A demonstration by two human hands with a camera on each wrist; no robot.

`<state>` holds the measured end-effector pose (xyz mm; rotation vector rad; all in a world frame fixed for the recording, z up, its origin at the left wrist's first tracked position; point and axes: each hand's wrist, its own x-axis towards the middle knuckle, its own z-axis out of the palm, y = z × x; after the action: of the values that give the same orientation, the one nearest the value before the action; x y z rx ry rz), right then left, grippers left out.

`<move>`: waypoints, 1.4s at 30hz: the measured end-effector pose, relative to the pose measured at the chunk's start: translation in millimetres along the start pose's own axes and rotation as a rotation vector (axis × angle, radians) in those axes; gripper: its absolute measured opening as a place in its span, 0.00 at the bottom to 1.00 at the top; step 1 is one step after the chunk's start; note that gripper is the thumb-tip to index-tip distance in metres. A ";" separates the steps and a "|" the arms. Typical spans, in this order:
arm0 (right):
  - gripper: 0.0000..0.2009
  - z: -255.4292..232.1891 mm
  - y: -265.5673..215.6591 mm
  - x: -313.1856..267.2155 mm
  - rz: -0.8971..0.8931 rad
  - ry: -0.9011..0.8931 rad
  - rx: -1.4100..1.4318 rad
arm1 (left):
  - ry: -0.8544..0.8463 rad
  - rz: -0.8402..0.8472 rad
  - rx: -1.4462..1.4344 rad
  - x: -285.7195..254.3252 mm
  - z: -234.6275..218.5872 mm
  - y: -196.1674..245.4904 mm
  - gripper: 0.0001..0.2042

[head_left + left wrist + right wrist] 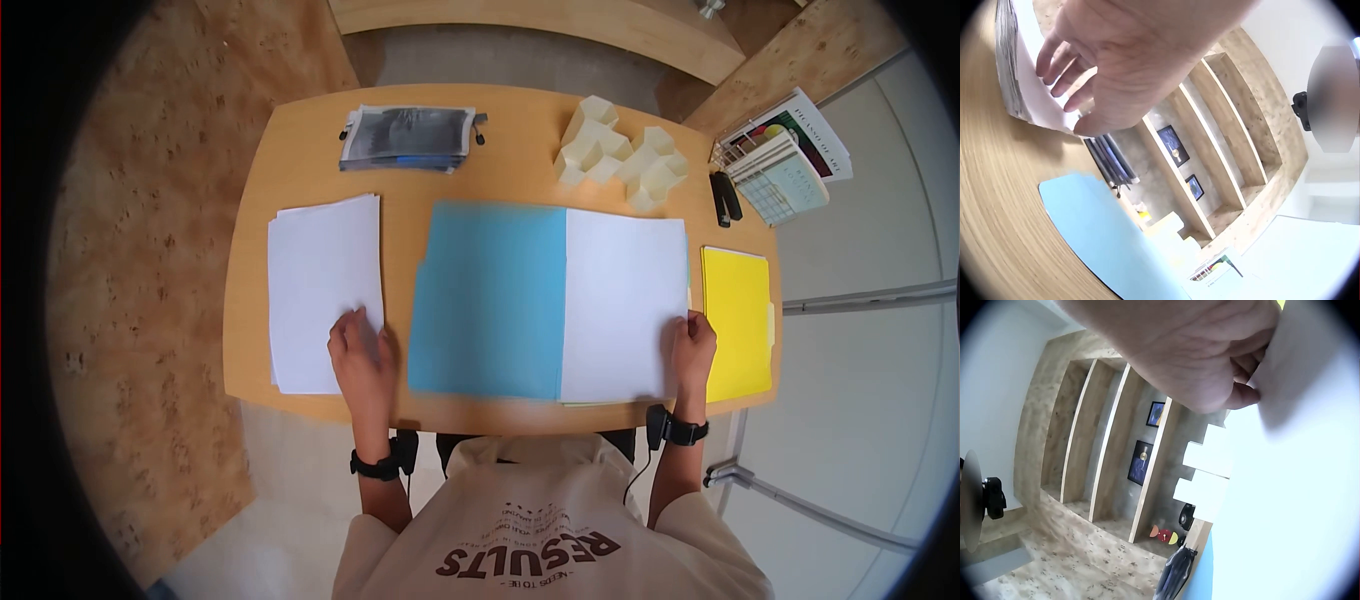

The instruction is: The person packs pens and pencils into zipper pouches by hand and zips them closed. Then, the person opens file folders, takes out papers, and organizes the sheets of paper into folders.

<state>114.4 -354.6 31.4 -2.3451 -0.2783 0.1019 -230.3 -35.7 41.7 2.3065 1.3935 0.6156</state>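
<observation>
A blue folder (490, 300) lies open on the table, with white paper (625, 300) on its right side. At the paper's right edge, my right hand (693, 350) pinches the sheets, thumb on top and fingers curled at the edge; the right wrist view shows this hand (1210, 356) against the white paper (1297, 469). My left hand (362, 365) rests on the lower right part of a white paper stack (322, 270), left of the folder. In the left wrist view the left hand (1116, 62) has loosely bent, spread fingers touching the stack's top sheet.
A yellow folder (738, 325) lies at the right, below a black stapler (726, 198) and a rack of books (780, 165). Cream hexagonal holders (620, 155) stand at the back, and a clipped dark stack (408, 138) lies at the back left.
</observation>
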 end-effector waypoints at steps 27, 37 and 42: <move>0.11 11.4 22.5 -0.7 0.035 0.035 0.087 | -0.008 -0.010 -0.080 5.2 1.8 -13.8 0.07; 0.11 10.4 18.7 -2.3 0.012 0.037 0.054 | 0.039 -0.003 -0.087 5.6 6.3 -15.5 0.05; 0.11 10.9 19.6 -2.2 0.019 0.041 0.050 | 0.036 -0.004 -0.075 6.1 5.9 -14.7 0.05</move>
<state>113.9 -361.0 9.8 -2.2978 -0.2313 0.0692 -235.3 -24.3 30.1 2.2443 1.3667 0.6998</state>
